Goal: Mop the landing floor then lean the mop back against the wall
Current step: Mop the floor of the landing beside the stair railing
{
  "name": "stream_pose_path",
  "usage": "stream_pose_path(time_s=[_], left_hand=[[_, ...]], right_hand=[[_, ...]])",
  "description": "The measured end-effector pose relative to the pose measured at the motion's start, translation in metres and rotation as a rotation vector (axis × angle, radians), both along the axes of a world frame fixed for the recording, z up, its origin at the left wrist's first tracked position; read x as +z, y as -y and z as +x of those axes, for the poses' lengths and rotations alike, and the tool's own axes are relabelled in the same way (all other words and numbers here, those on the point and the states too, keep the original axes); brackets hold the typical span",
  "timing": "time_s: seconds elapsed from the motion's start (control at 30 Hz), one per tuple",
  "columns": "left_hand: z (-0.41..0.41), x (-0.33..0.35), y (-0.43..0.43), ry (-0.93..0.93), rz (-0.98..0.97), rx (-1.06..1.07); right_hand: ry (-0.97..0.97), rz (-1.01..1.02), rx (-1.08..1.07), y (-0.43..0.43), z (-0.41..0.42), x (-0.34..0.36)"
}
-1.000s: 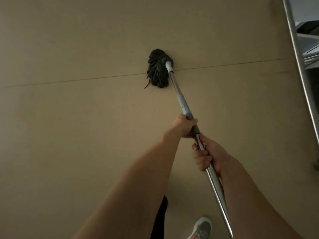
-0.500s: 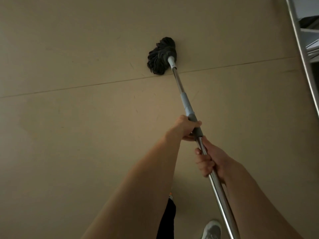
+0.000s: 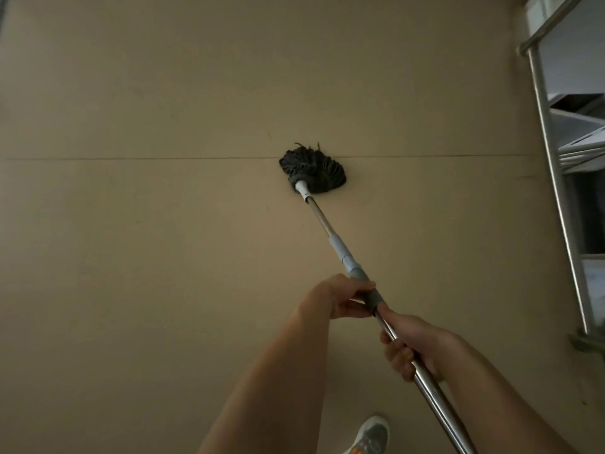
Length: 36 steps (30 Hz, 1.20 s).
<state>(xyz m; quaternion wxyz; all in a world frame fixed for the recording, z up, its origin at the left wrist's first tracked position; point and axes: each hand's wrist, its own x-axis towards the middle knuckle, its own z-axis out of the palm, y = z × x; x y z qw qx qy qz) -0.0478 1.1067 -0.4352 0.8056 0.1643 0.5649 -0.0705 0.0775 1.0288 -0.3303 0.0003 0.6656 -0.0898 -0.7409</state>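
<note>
A mop with a dark stringy head rests flat on the beige landing floor, just below a thin seam line. Its shiny metal handle runs down to the lower right, with a pale blue and grey collar partway along. My left hand is wrapped around the grey collar. Lower on the bare metal shaft, my right hand grips it too. Both forearms reach in from the bottom edge.
A steel stair railing post stands at the right edge, with stair steps visible beyond it. My grey and orange shoe shows at the bottom, close to the handle.
The mop head has swung to the right and back toward me across the seam line, its strands now spread out flat. Both hands kept their grip on the handle.
</note>
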Motion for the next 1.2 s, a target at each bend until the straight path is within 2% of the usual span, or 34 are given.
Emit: stream_pose_path(time_s=[0.13, 0.37, 0.53, 0.77, 1.03, 1.13, 1.2], left_hand=[[-0.018, -0.011, -0.056, -0.066, 0.095, 0.064], [-0.059, -0.055, -0.204, -0.230, 0.358, 0.165], [-0.097, -0.061, -0.240, -0.278, 0.388, 0.167], [-0.110, -0.039, -0.174, -0.250, 0.310, 0.122], [-0.119, 0.007, -0.029, -0.300, 0.323, -0.126], [-0.113, 0.033, 0.046, -0.318, 0.410, -0.284], [-0.108, 0.059, 0.105, -0.353, 0.609, -0.504]], right_hand=[[0.021, 0.025, 0.046, -0.061, -0.024, -0.014], [0.049, 0.175, 0.131, -0.212, -0.080, -0.077], [0.058, 0.205, 0.152, -0.249, -0.117, -0.092], [0.066, 0.156, 0.100, -0.179, -0.133, -0.068], [0.100, 0.200, 0.054, -0.022, -0.148, -0.014], [0.148, 0.205, 0.090, 0.052, -0.142, 0.010], [0.181, 0.165, 0.125, 0.106, -0.132, 0.028]])
